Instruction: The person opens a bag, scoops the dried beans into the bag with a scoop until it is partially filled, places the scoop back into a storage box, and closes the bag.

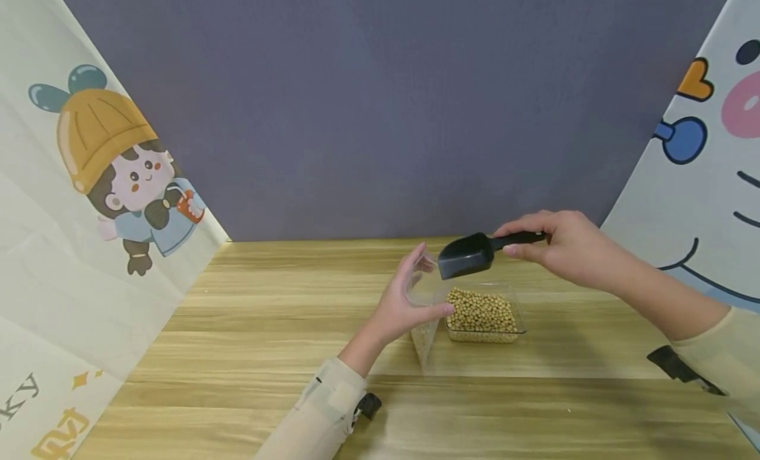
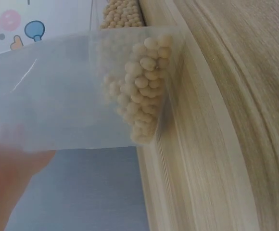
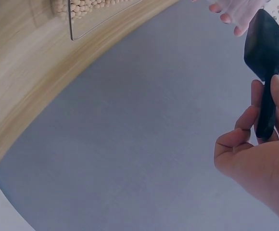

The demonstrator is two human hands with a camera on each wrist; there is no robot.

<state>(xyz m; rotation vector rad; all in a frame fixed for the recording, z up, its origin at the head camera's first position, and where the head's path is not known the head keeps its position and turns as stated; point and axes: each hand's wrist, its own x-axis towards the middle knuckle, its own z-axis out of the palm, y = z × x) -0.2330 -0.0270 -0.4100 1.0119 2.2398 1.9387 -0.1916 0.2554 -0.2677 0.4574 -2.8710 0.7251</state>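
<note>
My left hand (image 1: 396, 309) holds a clear plastic bag (image 2: 57, 91) upright by its upper part, thumb and fingers spread around the mouth. Pale yellow soybeans (image 2: 144, 89) fill the bottom of the bag, close to the table in the left wrist view. The right hand (image 1: 578, 249) grips the handle of a black scoop (image 1: 466, 257), its bowl pointing left and down beside the bag's mouth. No beans show in the scoop. Below it stands a clear plastic container (image 1: 521, 330) with a heap of soybeans (image 1: 479, 309), just right of the bag.
A wood-grain table (image 1: 267, 315) lies under everything, with a grey-blue panel (image 1: 380, 103) rising along its back edge. Cartoon-printed sheets stand at the left (image 1: 47, 235) and the right (image 1: 683, 202).
</note>
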